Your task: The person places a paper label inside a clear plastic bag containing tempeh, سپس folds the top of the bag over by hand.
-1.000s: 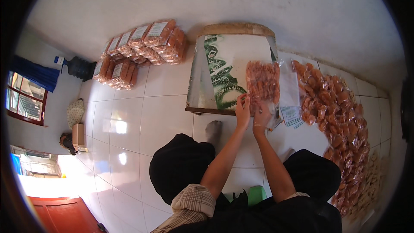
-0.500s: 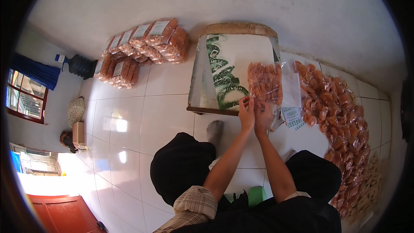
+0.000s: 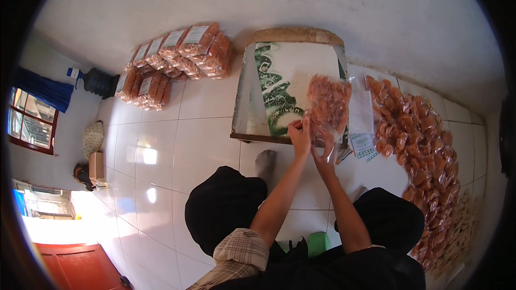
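Observation:
A clear plastic bag of orange-brown crackers (image 3: 329, 96) lies on the right part of a low table (image 3: 317, 56), its loose end hanging past the near edge. My left hand (image 3: 300, 131) has its fingers bent together at the near left corner of the bag, pinching the plastic. Around the loose end is my right hand (image 3: 323, 153), thumb and fingers curved on the clear film and partly seen through it. Beside the bag, on the right, are flat clear bags (image 3: 361, 110). Printed green-and-white labels (image 3: 364, 145) lie just nearer to me.
A long heap of small bagged crackers (image 3: 414, 134) covers the floor at right. Filled, labelled packs (image 3: 183, 48) are stacked by the wall at left. A blue water jug (image 3: 101, 83) stands farther left. Something green (image 3: 319, 244) lies between my legs.
My left hand has moved slightly left and my right hand down toward me, drawing the bag's loose end out. The bag has tilted a little on the table.

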Demonstrator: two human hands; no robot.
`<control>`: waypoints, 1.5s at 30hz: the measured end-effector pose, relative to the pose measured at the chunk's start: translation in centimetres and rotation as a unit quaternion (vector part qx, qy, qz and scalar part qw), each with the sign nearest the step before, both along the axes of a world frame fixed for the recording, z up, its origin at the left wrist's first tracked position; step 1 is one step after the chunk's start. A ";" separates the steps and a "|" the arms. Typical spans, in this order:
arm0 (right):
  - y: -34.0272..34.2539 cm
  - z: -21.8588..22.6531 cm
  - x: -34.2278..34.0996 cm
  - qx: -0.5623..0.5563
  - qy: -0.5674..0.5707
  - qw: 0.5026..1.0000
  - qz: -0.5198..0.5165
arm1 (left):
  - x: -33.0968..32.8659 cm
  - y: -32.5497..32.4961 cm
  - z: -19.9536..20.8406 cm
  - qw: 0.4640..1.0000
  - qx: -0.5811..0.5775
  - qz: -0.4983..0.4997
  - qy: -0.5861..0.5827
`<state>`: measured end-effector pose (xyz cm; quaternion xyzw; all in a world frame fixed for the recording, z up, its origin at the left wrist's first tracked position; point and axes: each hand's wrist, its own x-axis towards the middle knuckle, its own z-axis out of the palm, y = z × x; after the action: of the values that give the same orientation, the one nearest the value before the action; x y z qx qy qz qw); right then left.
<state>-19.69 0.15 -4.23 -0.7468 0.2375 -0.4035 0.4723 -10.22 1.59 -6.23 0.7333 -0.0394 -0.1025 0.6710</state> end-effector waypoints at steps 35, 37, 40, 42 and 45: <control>-1.6 -0.5 1.8 -0.031 0.142 0.989 -0.032 | -2.5 5.7 0.8 0.991 0.077 -0.109 -0.001; -0.7 -0.6 1.5 0.029 0.100 0.992 -0.074 | -0.9 5.0 1.4 0.994 0.082 -0.064 0.018; -0.4 -0.4 1.7 -0.018 0.064 0.995 -0.070 | 1.5 2.9 2.4 0.994 0.082 -0.042 0.057; -0.2 0.4 2.4 -0.022 0.053 0.997 -0.048 | 3.2 2.1 2.7 0.980 0.135 -0.071 0.124; -0.2 1.4 3.0 0.032 0.070 0.996 -0.037 | 4.6 1.9 3.7 0.936 0.068 -0.207 0.277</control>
<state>-16.65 -0.01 -2.78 -0.7484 0.3106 -0.3596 0.4627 -5.67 3.49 -2.53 0.6952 0.0044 -0.4407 0.5679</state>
